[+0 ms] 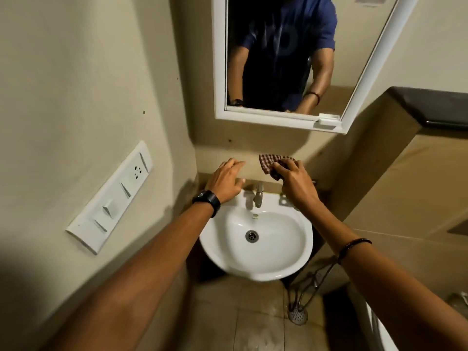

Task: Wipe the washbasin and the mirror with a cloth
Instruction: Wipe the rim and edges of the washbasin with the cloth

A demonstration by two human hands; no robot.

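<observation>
Cloth (268,163) pinched in right hand (295,182) above washbasin (281,252); left hand (225,181) alongside, fingers relaxed, empty.

We see a white oval ceramic washbasin (278,262) carrying a short chrome tap (258,196) upright on its back rim, with a round metal drain (252,235) set in the bottom of its bowl. Below it we see a beige tiled floor (253,312). A round perforated metal drain cover (298,315) lies on the tiles, to the right beneath the basin.

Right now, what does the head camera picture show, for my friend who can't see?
The right hand grips a checked cloth above the white washbasin and its tap; the left hand is open beside it. A white-framed mirror hangs above.
</observation>
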